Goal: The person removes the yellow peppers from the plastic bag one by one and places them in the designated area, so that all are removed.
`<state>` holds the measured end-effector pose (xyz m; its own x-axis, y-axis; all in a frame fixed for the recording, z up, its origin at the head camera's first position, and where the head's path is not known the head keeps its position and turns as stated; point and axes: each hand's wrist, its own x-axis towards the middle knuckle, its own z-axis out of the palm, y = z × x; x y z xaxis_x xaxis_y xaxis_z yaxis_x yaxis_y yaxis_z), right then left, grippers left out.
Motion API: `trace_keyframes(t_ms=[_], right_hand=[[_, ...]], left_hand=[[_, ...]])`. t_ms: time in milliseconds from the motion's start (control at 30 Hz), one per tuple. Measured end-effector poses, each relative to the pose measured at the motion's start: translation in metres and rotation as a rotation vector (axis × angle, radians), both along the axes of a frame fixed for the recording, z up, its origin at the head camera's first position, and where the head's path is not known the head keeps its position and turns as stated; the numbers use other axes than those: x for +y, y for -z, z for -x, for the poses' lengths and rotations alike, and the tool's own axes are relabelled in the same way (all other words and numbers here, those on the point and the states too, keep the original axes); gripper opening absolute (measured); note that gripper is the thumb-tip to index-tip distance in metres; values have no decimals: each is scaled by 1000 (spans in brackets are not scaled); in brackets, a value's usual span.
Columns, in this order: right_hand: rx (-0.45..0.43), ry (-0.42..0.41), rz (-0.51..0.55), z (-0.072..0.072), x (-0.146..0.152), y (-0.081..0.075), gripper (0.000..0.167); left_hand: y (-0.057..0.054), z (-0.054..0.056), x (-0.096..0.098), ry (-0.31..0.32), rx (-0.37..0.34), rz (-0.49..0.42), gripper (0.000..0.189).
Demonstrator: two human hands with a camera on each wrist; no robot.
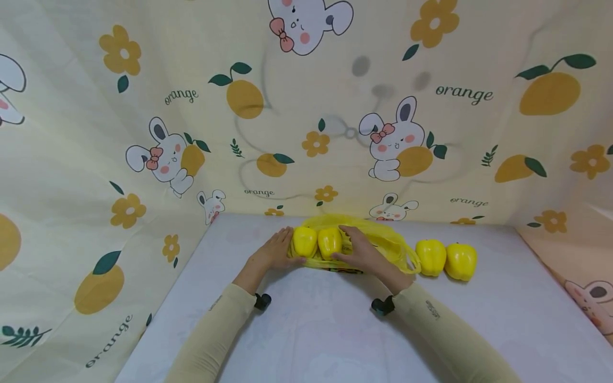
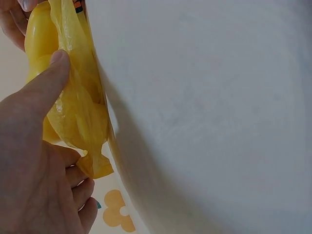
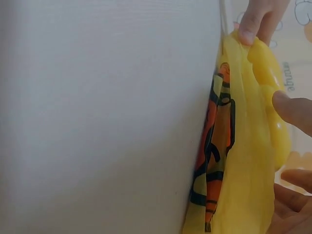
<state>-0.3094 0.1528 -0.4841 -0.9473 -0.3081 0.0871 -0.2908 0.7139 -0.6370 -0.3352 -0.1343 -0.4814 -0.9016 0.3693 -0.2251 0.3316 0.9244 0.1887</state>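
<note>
The yellow bag (image 1: pixel 383 236) is lying at the far part of the table (image 1: pixel 316 330), roughly mid-scene, its handle loop reaching right. Two yellow peppers are sitting side by side at its left end: a left pepper (image 1: pixel 305 242) and a right pepper (image 1: pixel 330 243). The bag's rim is running along their near side.

The left hand (image 1: pixel 274 250) is clamping the bag's left end, its thumb pressing the near side of the film and its fingers lying round the left. The right hand (image 1: pixel 365 252) is holding the right pepper from the right, thumb at the near side and fingers at the far side. An orange and black print (image 3: pixel 214 146) is showing low on the bag's near side.

Two more peppers are standing on the table to the right of the bag: one (image 1: pixel 430 257) just beside the loop, the other (image 1: pixel 461 261) close against it at the right. Beige sleeves (image 1: pixel 210 330) are covering both forearms, and a dark device (image 1: pixel 262 301) is sitting at each wrist. A printed cloth (image 1: pixel 287 127) is hanging behind the table.
</note>
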Motion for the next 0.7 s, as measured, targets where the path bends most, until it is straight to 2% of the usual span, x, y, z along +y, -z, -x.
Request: trace_keyframes(t_ms=[300, 467, 700], right_hand=[[-7, -13, -2, -1, -5, -1, 91], [0, -23, -8, -1, -6, 0, 92], [-10, -19, -14, 0, -7, 1, 93]], left_hand=[[3, 4, -1, 2, -10, -2, 112], [-3, -2, -1, 15, 12, -13, 110], [-2, -2, -1, 14, 12, -7, 110]])
